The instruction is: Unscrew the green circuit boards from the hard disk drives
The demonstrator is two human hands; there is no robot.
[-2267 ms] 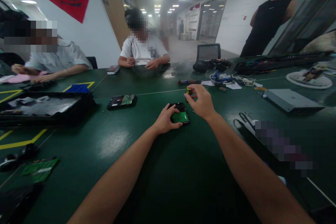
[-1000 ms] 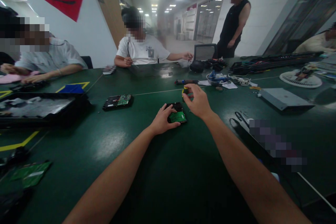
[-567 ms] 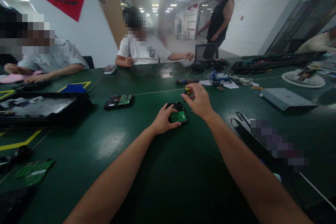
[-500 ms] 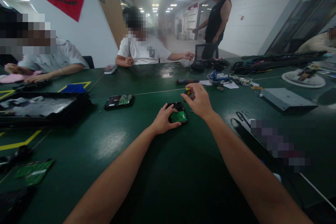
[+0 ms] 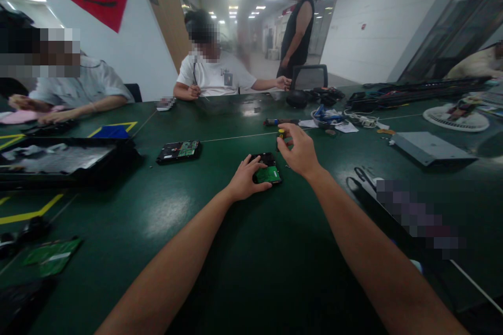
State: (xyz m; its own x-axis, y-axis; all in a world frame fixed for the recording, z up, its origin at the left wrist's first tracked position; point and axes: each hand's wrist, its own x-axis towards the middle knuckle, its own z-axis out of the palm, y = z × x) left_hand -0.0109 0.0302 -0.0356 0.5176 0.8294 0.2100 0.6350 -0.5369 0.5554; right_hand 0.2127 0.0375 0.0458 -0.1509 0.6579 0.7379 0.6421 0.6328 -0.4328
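Observation:
A hard drive (image 5: 269, 174) with a green circuit board lies flat on the dark green table in front of me. My left hand (image 5: 248, 179) grips it from the left, thumb along the near edge and fingers across the far part, hiding some of it. Just beyond the drive's far right corner, my right hand (image 5: 297, 147) pinches a short screwdriver (image 5: 281, 135) with a yellow and black handle, held upright. Its tip cannot be made out. Tiny pieces, perhaps screws (image 5: 288, 166), lie to the right of the drive.
Another hard drive (image 5: 179, 152) rests to the left, and a black tray (image 5: 118, 153) stands farther left. A green circuit board (image 5: 55, 256) lies at lower left. On the right are a grey metal box (image 5: 432, 147) and a bowl (image 5: 327, 119) with blue items. A person (image 5: 220, 73) sits opposite.
My right hand has shifted very slightly, and more of the screwdriver's yellow handle shows. My left hand stays on the hard drive. The standing person in the background has moved left.

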